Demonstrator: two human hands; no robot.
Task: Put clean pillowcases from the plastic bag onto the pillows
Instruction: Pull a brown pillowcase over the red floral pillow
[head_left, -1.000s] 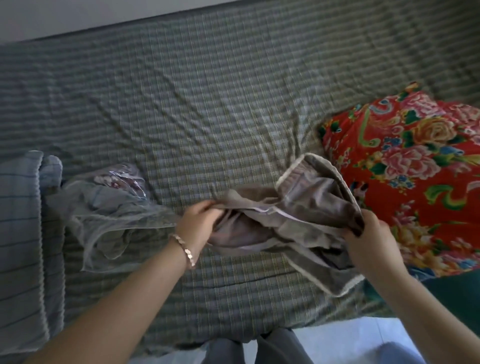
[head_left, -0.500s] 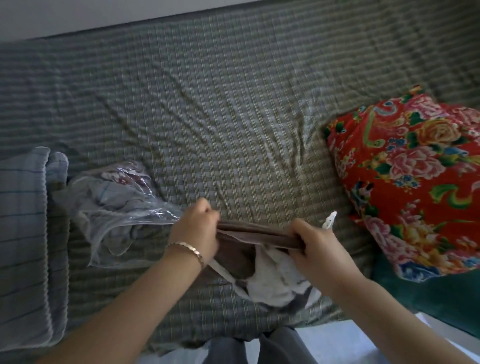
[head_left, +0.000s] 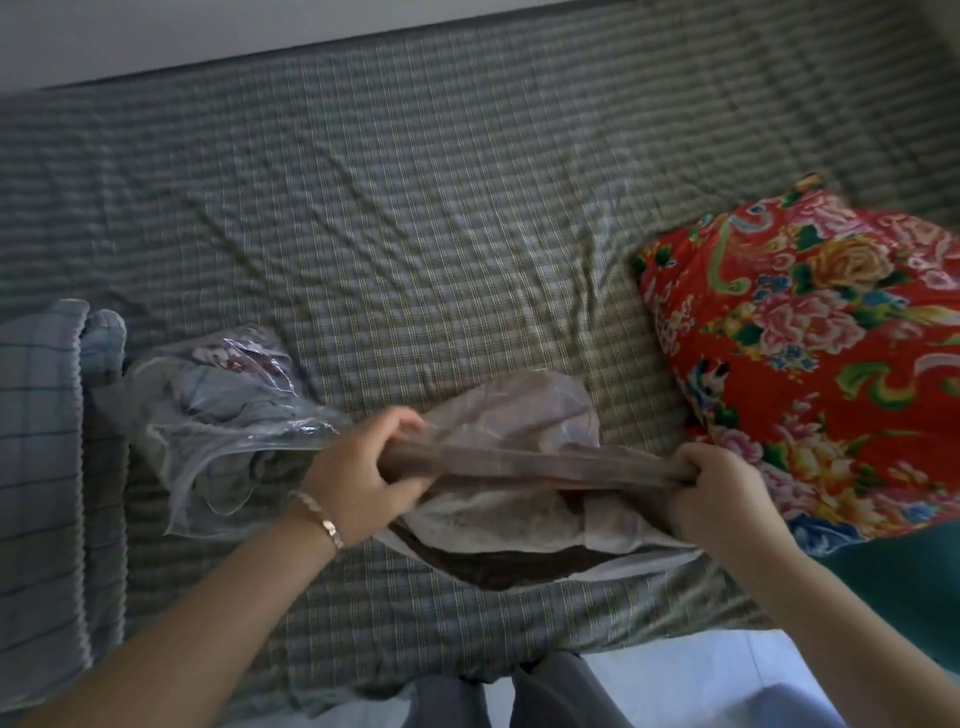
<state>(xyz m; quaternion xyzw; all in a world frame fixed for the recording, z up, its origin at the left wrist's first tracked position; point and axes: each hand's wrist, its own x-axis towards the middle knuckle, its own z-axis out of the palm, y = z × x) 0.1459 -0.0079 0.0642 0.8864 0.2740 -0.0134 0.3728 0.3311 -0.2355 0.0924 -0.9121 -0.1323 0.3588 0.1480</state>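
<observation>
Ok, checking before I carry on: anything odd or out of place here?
Nothing spilled or torn. The checked bedsheet is wrinkled mid-bed, and the plastic bag lies crumpled beside the left hand gripping the brown pillowcase.

Dim and soft throughout, with flat daylight and no hard shadows. Brightest on the red floral pillow (head_left: 810, 364) and the pale floor (head_left: 675, 686), darkening toward the left edge and upper corners. Small white glints on the clear plastic bag (head_left: 218, 415). Motion blur over the left hand (head_left: 363, 467) and along the stretched pillowcase (head_left: 519, 462). Faint shading in the creases of the checked bedsheet (head_left: 415, 234). Bowed at the far bed edge by the wide lens; slightly grainy overall.
</observation>
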